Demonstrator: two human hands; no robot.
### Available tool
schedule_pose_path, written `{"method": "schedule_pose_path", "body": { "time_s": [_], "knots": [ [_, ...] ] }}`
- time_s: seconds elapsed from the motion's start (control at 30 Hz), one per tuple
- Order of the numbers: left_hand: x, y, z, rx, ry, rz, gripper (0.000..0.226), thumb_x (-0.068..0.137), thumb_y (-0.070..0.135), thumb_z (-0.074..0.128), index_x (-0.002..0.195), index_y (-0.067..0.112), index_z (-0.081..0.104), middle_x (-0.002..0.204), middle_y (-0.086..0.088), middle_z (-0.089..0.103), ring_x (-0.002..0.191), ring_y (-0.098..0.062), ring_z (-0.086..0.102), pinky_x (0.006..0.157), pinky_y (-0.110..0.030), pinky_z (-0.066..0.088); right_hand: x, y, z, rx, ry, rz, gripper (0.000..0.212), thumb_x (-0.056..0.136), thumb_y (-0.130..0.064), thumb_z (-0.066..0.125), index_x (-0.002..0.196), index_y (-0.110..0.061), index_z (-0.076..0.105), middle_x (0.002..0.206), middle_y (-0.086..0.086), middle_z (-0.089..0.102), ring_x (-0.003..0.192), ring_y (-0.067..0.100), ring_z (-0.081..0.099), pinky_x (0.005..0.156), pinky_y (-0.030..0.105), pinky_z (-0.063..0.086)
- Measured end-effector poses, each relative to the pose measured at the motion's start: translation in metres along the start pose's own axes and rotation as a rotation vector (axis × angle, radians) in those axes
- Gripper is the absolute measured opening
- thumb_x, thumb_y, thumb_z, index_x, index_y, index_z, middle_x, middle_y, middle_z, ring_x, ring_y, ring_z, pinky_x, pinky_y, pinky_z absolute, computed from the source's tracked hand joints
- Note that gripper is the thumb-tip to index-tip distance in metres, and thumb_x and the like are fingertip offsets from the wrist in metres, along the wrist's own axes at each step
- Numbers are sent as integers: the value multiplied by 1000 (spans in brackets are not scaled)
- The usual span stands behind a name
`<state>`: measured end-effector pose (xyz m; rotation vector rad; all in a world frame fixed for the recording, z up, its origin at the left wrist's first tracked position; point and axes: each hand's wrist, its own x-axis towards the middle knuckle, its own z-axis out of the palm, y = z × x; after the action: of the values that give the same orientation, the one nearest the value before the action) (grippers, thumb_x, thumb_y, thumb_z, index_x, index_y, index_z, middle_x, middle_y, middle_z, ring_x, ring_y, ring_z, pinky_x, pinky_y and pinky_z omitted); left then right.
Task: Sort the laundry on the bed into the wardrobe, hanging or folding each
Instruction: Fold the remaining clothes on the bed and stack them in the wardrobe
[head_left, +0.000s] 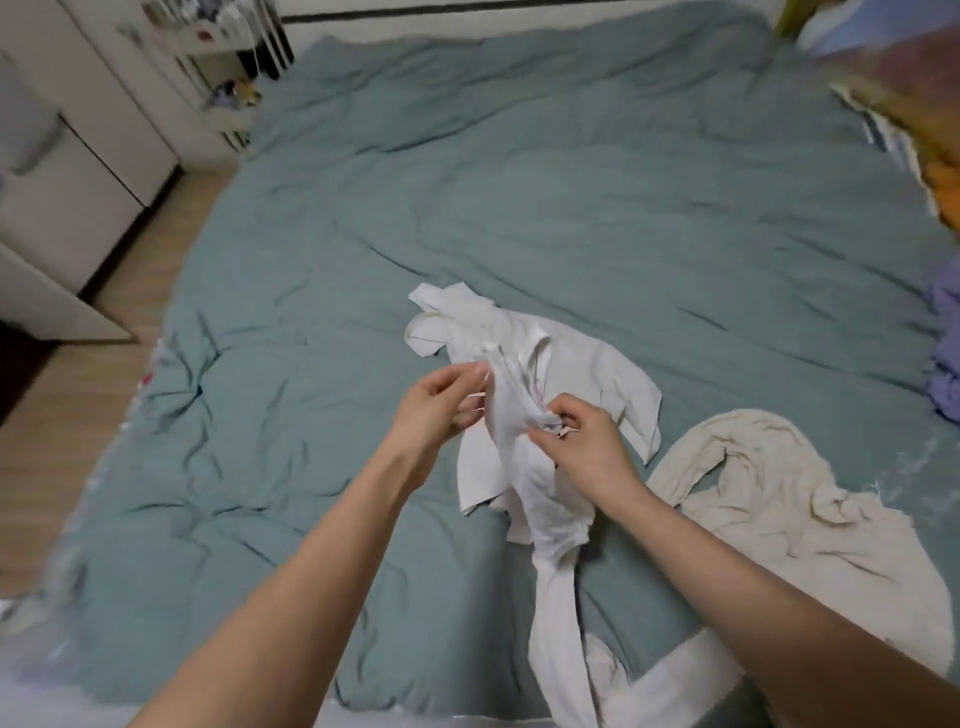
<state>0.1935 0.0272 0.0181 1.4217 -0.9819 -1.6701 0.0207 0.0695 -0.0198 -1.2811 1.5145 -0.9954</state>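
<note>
While both hands are working above the near middle of the bed (519, 182), the left hand (434, 408) is pinching one edge of a thin white garment (524, 457) and the right hand (584, 441) is gripping a bunched fold of it, fingers curled tight. The cloth is trailing down from the grip toward the near edge, where its lower end is running out of view. Just beyond the grip, another white garment (582, 374) is lying crumpled flat on the teal cover, and to the right of the grip a cream garment (779, 499) is sprawling toward the mattress edge. Left of the grip and far beyond it, bare wrinkled cover is stretching wide (the roomiest stretch), ending at a strip of wooden floor (104, 322) beside white cabinets (78, 171). Far right of the grip, a purple cloth (948, 353) and a patterned blanket (914, 104) are being cut off by the frame, blurred and hard to make out.
</note>
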Motion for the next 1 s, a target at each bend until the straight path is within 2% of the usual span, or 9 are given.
{"method": "schedule_pose_path", "body": {
  "time_s": [0.17, 0.27, 0.37, 0.47, 0.6, 0.7, 0.8, 0.9, 1.0],
  "knots": [
    [-22, 51, -38, 232, 36, 143, 17, 84, 42, 68, 87, 25, 70, 79, 13, 62, 73, -2, 56, 69, -18, 44, 11, -54, 21, -201, 56, -80, 30, 75, -6, 69, 62, -9, 42, 54, -5, 35, 54, 13, 33, 54, 30, 29],
    [-27, 73, -61, 238, 31, 152, 20, 85, 41, 69, 92, 22, 72, 85, 9, 67, 75, -5, 57, 67, -19, 44, 10, -78, 47, -261, 44, -81, 20, 74, -9, 67, 67, -4, 49, 57, 2, 45, 56, 15, 38, 55, 30, 31],
    [-30, 90, -92, 215, 8, 159, 15, 88, 32, 67, 88, 18, 70, 86, 0, 66, 75, -11, 57, 65, -19, 46, 7, -99, 76, -229, 91, -53, 19, 75, -11, 70, 68, -4, 53, 78, 5, 56, 69, 14, 49, 64, 27, 37],
    [-32, 104, -129, 163, -4, 187, 14, 91, 26, 65, 88, 13, 70, 84, -5, 64, 71, -14, 57, 64, -20, 49, 2, -123, 102, -4, 59, -35, 23, 79, -6, 68, 68, -2, 49, 95, -2, 56, 83, 8, 53, 74, 22, 40],
    [-28, 113, -168, 82, 1, 196, 17, 89, 19, 67, 92, 3, 70, 79, -8, 62, 71, -18, 53, 68, -24, 48, 5, -148, 130, 174, 38, 14, 28, 81, -2, 63, 65, -14, 43, 66, -1, 41, 65, 12, 38, 59, 28, 29],
    [-29, 113, -181, 6, -30, 176, 13, 92, 16, 63, 84, 8, 68, 67, 1, 63, 57, -8, 55, 56, -16, 47, 4, -157, 148, 187, 56, 4, 34, 83, -2, 63, 63, -18, 40, 61, -4, 35, 60, 11, 32, 54, 27, 24],
    [-27, 110, -193, -13, -110, 189, 14, 95, 18, 59, 92, 8, 67, 66, 7, 66, 58, -3, 59, 58, -15, 48, 0, -163, 153, 262, 17, 16, 34, 86, -6, 65, 62, -18, 44, 62, -5, 44, 58, 8, 39, 53, 21, 31],
    [-30, 115, -202, 22, -147, 239, 17, 97, 21, 56, 86, 12, 65, 61, 11, 60, 58, -2, 56, 60, -14, 47, 11, -171, 150, 561, 38, 176, 26, 90, -28, 63, 68, -15, 57, 86, -1, 62, 66, 10, 56, 62, 23, 42],
    [-33, 122, -206, 46, -171, 294, 19, 97, 17, 56, 80, 14, 64, 63, 8, 56, 58, -2, 54, 60, -13, 46, 30, -175, 148, 634, 32, 301, 23, 89, -28, 64, 103, -11, 55, 112, 7, 62, 64, 16, 66, 56, 24, 42]
  ]
}}
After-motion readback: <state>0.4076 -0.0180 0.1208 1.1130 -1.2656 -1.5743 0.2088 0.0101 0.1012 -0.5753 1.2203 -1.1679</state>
